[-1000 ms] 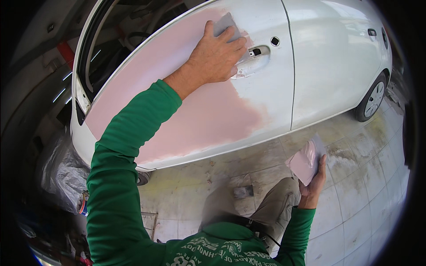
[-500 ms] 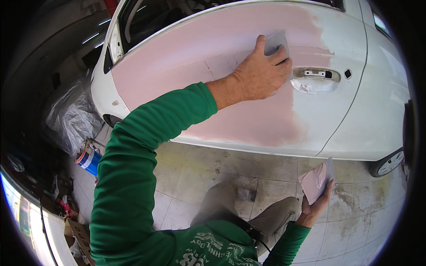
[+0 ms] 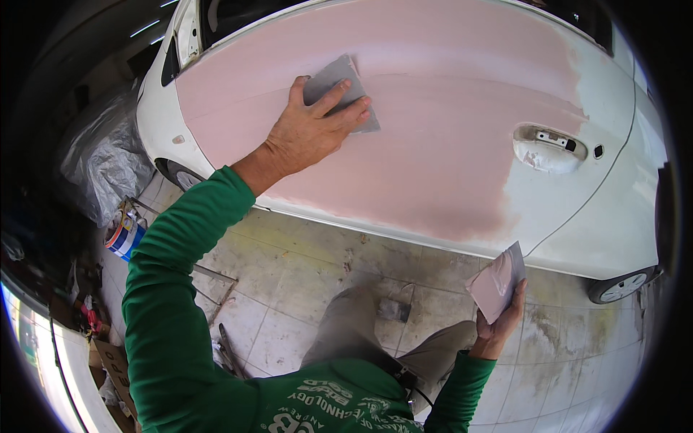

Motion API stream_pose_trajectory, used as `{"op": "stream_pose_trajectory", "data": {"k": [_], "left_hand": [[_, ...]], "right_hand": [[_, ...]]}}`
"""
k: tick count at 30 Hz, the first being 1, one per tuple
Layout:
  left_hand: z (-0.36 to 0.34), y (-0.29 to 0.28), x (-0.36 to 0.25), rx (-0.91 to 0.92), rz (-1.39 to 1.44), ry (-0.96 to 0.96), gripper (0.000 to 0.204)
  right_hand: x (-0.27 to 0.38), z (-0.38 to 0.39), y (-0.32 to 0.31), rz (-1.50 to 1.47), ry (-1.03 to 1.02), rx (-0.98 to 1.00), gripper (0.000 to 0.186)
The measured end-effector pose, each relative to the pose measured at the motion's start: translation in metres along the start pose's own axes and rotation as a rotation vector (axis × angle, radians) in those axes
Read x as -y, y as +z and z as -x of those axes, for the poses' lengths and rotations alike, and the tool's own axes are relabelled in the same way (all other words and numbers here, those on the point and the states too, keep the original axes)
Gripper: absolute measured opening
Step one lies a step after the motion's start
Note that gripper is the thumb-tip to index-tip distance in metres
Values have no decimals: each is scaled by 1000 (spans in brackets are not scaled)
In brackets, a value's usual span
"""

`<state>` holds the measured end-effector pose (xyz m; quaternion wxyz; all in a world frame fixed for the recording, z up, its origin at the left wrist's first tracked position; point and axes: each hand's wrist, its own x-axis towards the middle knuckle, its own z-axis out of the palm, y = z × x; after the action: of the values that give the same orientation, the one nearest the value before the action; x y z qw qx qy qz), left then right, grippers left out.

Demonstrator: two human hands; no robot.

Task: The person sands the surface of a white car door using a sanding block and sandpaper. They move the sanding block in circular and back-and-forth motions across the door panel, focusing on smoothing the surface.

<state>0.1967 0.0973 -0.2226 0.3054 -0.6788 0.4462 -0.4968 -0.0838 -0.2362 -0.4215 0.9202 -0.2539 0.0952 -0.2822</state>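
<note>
The spreader (image 3: 328, 83), above and left of centre in the frame, looks thin and light; it should flex a little under pressure yet keep its flat shape. It is best taken by the side nearest the wrist, fingers fanned across its face so that the far edge bears evenly. The left hand (image 3: 307, 137) has it much like that — partly curled, thumb at the spreader's left corner, fingers spread over the grey face. The far edge lies against or very near the door (image 3: 440, 137); which of the two I cannot tell for sure.

At lower right, the right hand (image 3: 500, 321) is half curled round the lower right side of a palette (image 3: 516, 258), likely just as light and stiff enough to carry by one side. The filler (image 3: 491, 290) on it is probably soft and slick, so the bare margin is the place to grip.

As for looks, the spreader is a plain grey, four-sided sheet with straight edges. The palette is grey too, held at a tilt, much of it covered in pale pink filler — glossy in parts. The door is white under a broad matt pink coat, which ends raggedly above and left of the handle recess (image 3: 548, 150).
</note>
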Motion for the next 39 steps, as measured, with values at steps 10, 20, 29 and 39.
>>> {"op": "stream_pose_trajectory", "data": {"k": [10,20,29,39], "left_hand": [[-26,-118,-66,0,1174,-92,60],[-121,-132,-106,29,761,202,43],[-298,-110,-127,-414,76,41,26],[-150,-53,-72,-355,85,-45,23]], "right_hand": [[-45,14,12,-131,108,122,56],[5,30,-20,-567,-58,249,51],[18,39,-7,-411,-112,144,46],[1,8,-1,-279,-20,224,49]]}}
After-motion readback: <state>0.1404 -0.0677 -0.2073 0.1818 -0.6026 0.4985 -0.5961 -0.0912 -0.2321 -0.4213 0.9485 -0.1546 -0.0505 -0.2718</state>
